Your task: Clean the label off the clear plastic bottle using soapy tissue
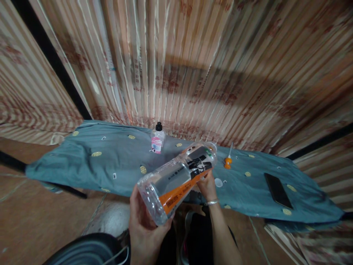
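Observation:
A large clear plastic bottle (173,178) with an orange and black label lies slanted across both my hands, above the cloth-covered surface. My left hand (147,232) grips its near, lower end, fingers and thumb on either side. Around the far part, from below, my right hand (208,187) is closed; its fingers are partly hidden behind the bottle. Beyond the bottle stands a small bottle (157,142) with a black cap and a pink and white label. Right of the large bottle lies a thin pointed tool with an orange handle (228,162). A white round disc (218,183) rests near my right wrist.
A teal cloth (96,169) with pineapple prints covers the long narrow surface. On its right part lies a black phone (278,190). Striped curtains (176,73) hang behind, with dark poles (52,59) at the sides. A dark round object (85,252) is at the lower left.

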Available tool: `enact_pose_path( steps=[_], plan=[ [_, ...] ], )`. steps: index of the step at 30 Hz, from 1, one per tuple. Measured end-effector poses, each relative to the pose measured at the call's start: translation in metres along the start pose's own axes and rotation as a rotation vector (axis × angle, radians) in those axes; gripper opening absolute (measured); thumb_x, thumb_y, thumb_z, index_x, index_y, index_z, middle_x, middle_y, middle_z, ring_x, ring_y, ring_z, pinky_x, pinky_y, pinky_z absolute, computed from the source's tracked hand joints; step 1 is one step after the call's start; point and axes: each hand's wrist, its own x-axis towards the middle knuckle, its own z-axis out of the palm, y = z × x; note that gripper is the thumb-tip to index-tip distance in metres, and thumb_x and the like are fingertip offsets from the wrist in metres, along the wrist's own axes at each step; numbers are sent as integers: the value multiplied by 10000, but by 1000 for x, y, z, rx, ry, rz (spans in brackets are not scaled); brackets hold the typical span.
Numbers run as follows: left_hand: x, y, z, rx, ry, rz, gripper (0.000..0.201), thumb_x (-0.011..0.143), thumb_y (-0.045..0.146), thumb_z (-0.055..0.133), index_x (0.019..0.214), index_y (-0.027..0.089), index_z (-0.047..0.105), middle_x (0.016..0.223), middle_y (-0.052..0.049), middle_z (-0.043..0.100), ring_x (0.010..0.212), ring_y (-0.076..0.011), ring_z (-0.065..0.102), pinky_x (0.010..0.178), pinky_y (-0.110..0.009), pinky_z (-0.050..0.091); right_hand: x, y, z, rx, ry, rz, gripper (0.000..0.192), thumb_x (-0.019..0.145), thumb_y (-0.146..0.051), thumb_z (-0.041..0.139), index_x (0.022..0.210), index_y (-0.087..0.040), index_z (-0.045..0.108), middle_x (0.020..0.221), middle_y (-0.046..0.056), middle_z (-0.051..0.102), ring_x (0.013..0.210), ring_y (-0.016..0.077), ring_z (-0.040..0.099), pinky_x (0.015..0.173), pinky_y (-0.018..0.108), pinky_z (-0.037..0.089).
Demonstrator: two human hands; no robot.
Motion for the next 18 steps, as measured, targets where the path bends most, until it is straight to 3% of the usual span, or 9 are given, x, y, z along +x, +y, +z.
enact_pose_path(
  steps=[18],
  plan=[
    [0, -2, -2, 3, 5, 20, 907, 542, 252, 1016, 1389, 278, 692, 1321, -70, 777, 1150, -293, 784, 917, -292, 640, 2, -8, -2, 27, -41, -5, 551, 753, -479, 751, 1197, -184, 609, 1085, 136, 792, 989, 314, 751, 905, 499, 626]
  ],
)
